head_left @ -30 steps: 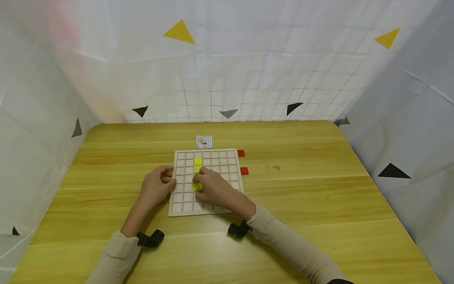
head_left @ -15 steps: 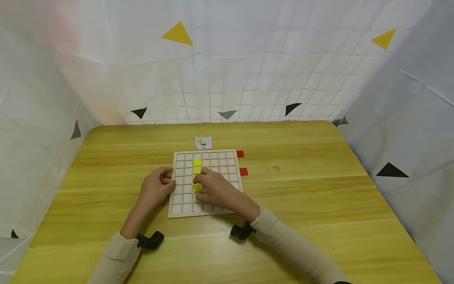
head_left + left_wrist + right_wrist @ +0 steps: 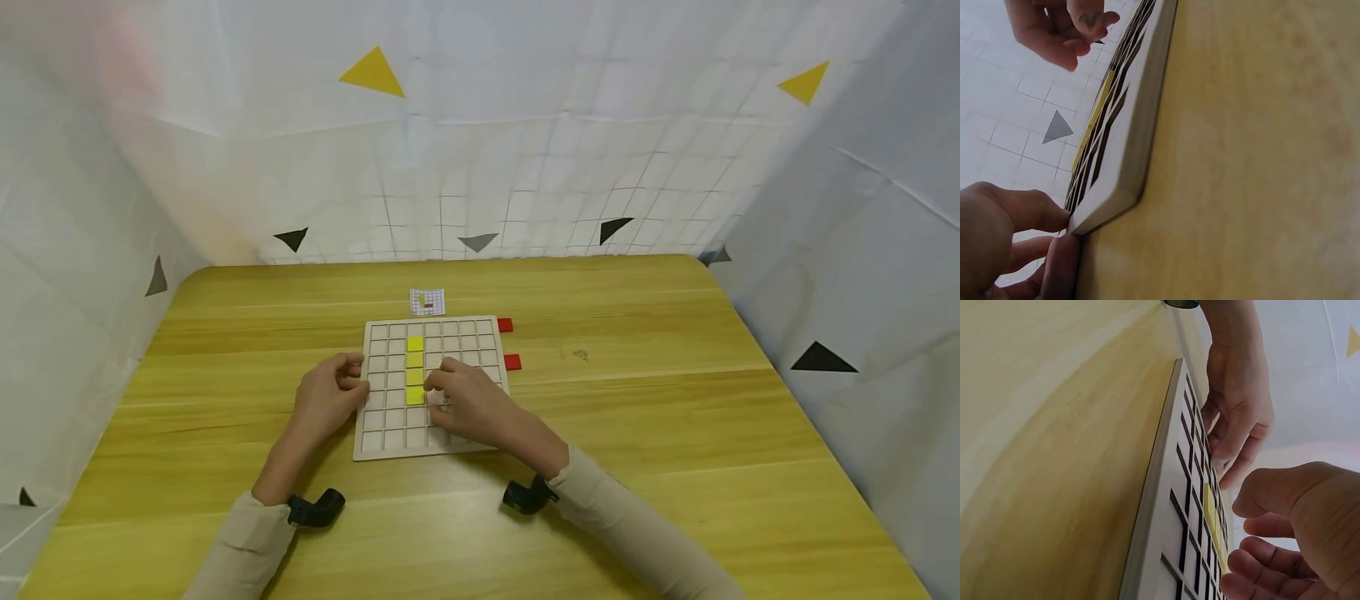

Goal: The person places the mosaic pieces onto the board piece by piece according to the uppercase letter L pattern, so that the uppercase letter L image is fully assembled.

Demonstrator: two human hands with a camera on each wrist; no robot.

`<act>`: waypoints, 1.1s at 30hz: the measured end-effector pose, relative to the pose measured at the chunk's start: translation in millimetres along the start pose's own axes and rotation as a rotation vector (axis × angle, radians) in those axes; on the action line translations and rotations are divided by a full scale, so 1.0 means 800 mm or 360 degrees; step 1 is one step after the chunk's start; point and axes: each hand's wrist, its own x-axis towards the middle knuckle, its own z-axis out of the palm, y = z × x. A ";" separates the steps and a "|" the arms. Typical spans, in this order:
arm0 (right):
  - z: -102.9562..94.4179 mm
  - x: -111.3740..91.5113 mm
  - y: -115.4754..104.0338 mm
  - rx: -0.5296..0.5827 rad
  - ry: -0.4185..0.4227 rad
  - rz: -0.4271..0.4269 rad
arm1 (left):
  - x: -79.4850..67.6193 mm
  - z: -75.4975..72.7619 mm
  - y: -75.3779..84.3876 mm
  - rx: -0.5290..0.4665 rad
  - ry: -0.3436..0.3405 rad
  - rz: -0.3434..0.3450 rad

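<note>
A pale wooden grid board (image 3: 375, 419) lies on the table. Several yellow square tiles (image 3: 416, 377) fill a column of its cells, left of the middle. At the board's left edge my left hand (image 3: 322, 392) grips the rim, thumb and fingers right at the edge; the left wrist view shows the fingertips (image 3: 1060, 220) at a corner. Over the board, just right of the lowest yellow tile, hovers my right hand (image 3: 480, 407). Its thumb and fingers are loosely bent and apart, with nothing between them in the right wrist view.
Two red square tiles (image 3: 513, 362) lie on the table along the board's right edge. Behind the board is a small printed card (image 3: 427, 302) with a grid pattern. White sheeting (image 3: 525, 167) with coloured triangles surrounds the wooden table (image 3: 637, 400).
My right hand has let go of the yellow tiles and drawn back to the right, uncovering the whole yellow column. The left hand stays at the board's edge.
</note>
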 end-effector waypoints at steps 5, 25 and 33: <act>-0.002 -0.009 0.006 -0.0015 0.0034 -0.0004 | 0.000 0.000 -0.001 0.0009 0.0002 -0.0013; -0.013 -0.045 0.032 -0.0036 0.0110 0.0106 | 0.000 0.000 0.005 -0.0005 -0.0016 -0.0010; -0.019 -0.059 0.048 -0.0020 0.0168 0.0148 | -0.001 -0.001 0.006 -0.0022 -0.0016 -0.0018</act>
